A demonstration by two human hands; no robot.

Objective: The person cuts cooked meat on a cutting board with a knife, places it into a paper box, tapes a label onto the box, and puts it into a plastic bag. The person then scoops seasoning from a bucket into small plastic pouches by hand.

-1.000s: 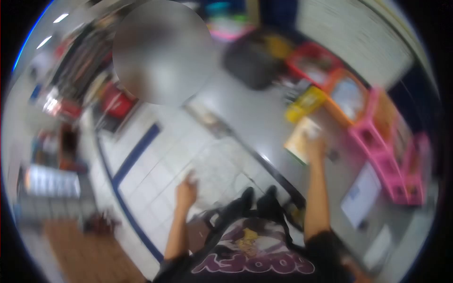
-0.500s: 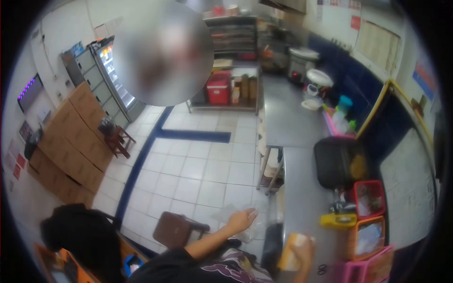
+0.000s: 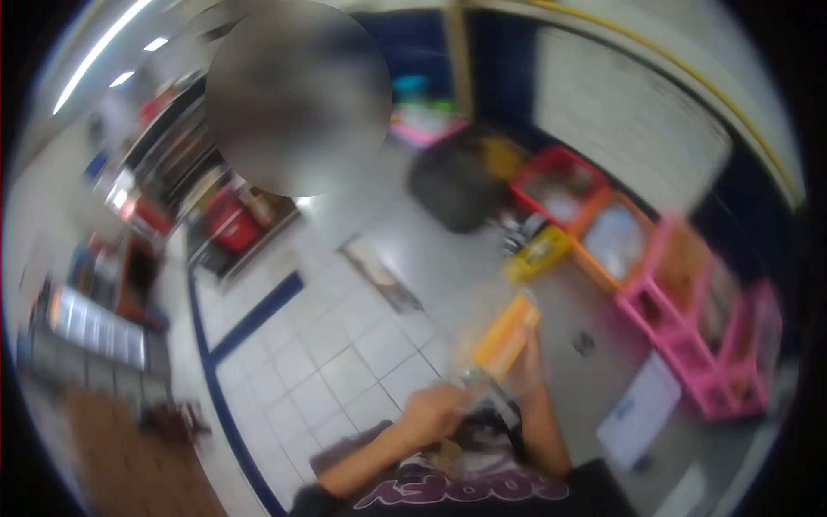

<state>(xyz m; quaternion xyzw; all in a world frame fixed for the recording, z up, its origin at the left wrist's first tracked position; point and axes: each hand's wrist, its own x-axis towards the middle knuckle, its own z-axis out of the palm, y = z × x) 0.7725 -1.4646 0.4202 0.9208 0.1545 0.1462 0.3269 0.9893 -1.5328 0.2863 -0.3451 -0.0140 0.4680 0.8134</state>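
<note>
My right hand [image 3: 527, 358] is wrapped round a yellow-orange box [image 3: 506, 336], held tilted at the counter's near edge. Close to the box's lower end, my left hand [image 3: 435, 412] is closed on a clear plastic bag [image 3: 474, 379], which is thin and blurred. The bag and the box are beside each other, and whether they touch is hard to tell. Both hands are in front of my dark printed shirt.
Along the steel counter [image 3: 560, 414] stand a red basket [image 3: 560, 185], an orange basket [image 3: 612, 241], a pink organizer [image 3: 698, 319], a yellow item [image 3: 538, 252] and a black container [image 3: 457, 185]. A white sheet [image 3: 639, 409] lies nearer. A brown stool [image 3: 345, 448] stands below left.
The view has swung right. My right hand has raised the box and brought it close to my left hand, which still has the clear bag.
</note>
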